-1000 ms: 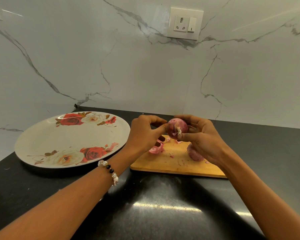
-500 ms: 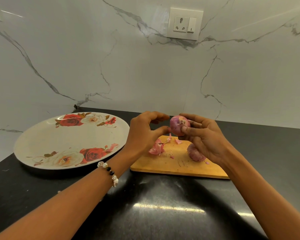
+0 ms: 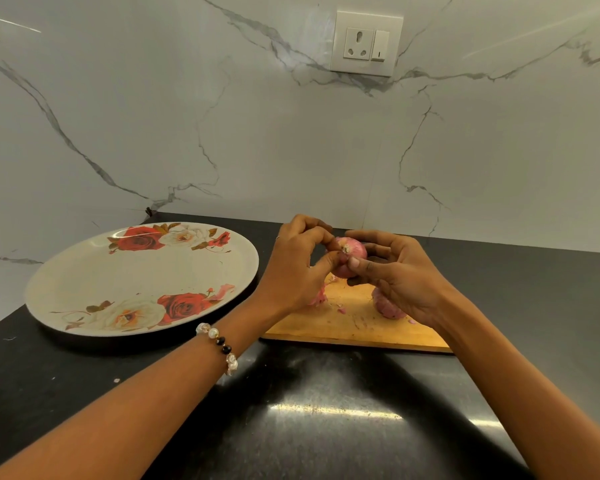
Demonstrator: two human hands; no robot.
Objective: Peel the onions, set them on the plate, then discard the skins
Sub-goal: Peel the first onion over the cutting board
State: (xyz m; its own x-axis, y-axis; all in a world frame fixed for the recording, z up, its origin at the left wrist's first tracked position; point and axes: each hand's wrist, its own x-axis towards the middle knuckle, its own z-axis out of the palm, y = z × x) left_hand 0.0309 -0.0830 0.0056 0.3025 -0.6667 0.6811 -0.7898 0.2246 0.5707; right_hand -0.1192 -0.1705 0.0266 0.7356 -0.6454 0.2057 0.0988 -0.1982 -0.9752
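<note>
white marble wall with grey veins rises behind a black stone counter [image 3: 326, 427], and the wooden cutting board [image 3: 347, 323] on that counter is the landmark for everything else.

above the far edge of the board, the red onion [image 3: 350, 252] is held in the air between both hands. the right hand [image 3: 399, 275] wraps round it from the right side, thumb across the front. the left hand [image 3: 298, 268] comes in from the left, its thumb and fingertips pinching at the pale root end that faces the camera. both hands are clamped on the same onion, touching each other at the thumbs.

the onion looks small, firm and light. its papery outer skin is likely brittle and will tear in pieces, and the layer beneath is probably slick, so the holding hand should keep a full wrap while the other works a nail under the skin edge at the root or tip and pulls along the bulb.

on the board, at its right side and partly hidden by the right hand, lies a second onion [image 3: 388, 306]. pink skin scraps [image 3: 317, 296] lie on the board's left part, beside the left wrist.

left of the board, close beside it, sits the large floral plate [image 3: 84, 282]. nothing lies in it; no peeled onion has been set there yet.
</note>
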